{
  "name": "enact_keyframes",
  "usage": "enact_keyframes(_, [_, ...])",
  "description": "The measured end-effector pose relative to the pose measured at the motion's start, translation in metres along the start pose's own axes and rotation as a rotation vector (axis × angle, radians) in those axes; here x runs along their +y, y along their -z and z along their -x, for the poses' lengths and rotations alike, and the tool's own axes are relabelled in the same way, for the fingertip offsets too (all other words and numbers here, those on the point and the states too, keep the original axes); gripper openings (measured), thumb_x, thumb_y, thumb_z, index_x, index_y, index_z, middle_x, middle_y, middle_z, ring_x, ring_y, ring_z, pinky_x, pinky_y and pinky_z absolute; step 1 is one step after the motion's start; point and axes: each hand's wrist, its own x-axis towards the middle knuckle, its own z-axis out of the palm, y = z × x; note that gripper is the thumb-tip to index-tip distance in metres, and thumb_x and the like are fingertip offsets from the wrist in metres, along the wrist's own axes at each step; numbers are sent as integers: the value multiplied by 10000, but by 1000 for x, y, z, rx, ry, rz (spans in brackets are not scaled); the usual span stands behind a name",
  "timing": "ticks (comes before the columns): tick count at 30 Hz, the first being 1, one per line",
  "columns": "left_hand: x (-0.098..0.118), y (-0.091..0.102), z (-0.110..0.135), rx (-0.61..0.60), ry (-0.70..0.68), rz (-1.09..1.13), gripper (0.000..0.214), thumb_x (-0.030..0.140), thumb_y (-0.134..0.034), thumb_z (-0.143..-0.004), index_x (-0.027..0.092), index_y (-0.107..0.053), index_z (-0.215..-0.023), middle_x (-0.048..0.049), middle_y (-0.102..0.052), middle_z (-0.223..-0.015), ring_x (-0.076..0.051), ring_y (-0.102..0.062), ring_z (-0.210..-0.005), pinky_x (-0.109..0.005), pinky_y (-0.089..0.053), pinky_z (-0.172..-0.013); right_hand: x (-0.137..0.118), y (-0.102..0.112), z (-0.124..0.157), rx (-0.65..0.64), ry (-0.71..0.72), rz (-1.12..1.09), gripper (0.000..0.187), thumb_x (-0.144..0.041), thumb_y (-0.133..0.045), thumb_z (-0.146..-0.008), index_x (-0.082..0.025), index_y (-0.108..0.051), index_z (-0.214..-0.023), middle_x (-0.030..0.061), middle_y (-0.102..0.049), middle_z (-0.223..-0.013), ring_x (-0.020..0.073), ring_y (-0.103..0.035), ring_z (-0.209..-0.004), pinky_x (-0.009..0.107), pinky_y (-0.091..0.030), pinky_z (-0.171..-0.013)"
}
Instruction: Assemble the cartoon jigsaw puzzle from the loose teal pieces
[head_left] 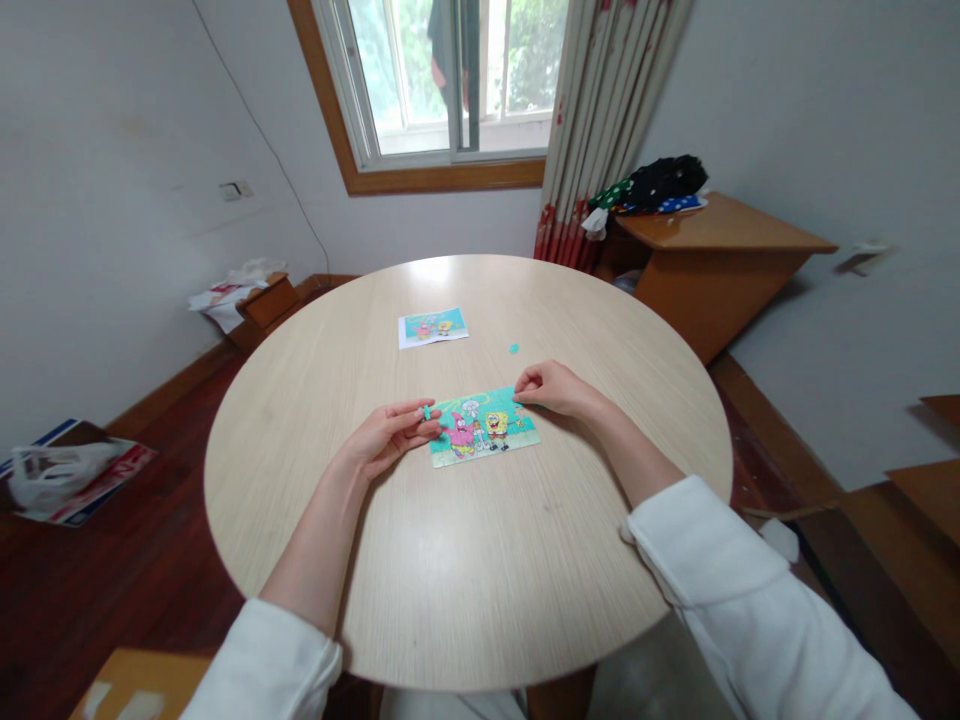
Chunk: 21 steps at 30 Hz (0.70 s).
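Observation:
A nearly whole jigsaw puzzle [480, 430] with cartoon figures on a turquoise ground lies on the round table. At its left edge is my left hand [386, 435], a small turquoise puzzle piece [428, 411] pinched in its fingers. My right hand [555, 387] is closed at the puzzle's upper right corner, fingertips touching it; whatever they pinch is hidden. Beyond that hand, a loose puzzle piece [514, 349] lies by itself. Further back rests a printed picture sheet [433, 327] showing a similar scene.
The pale round wooden table [465, 570] has a curved edge on all sides. Behind it are a window [457, 80] and a curtain [607, 110]. A brown desk [727, 225] with dark cloth stands back right. Plastic bags [64, 470] and papers lie on the floor at left.

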Motion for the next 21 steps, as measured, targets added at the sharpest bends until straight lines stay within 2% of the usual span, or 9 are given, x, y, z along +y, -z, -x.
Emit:
enact_keyframes(7, [-1,2,-1,-13,-4,1,202,36,-608,-738,53,-656,-933,-148,-707,-876,-190,-695,-703,-315,-575,-740,-4,3,4,-9,-11,-63,67,-162,-644,-616,-139,-589,-647,-27,-533,-512,78,-439,-477,226,-325,-487])
enact_keyframes(14, [0,0,0,-16,-1,5,201,41,-610,-740,47,-650,-937,-144,-705,-868,-178,-692,-689,-313,-574,-741,-2,2,2,9,-7,48,78,-164,-654,-607,-141,-579,-600,-33,-514,-506,79,-427,-484,229,-311,-489])
enact_keyframes(21, [-1,1,0,-12,-2,-3,197,40,-598,-748,51,-653,-936,-144,-706,-878,-181,-692,-702,-332,-564,-773,-2,4,3,-42,-19,-40,87,-166,-646,-594,-139,-563,-600,-15,-539,-528,80,-451,-498,219,-324,-484])
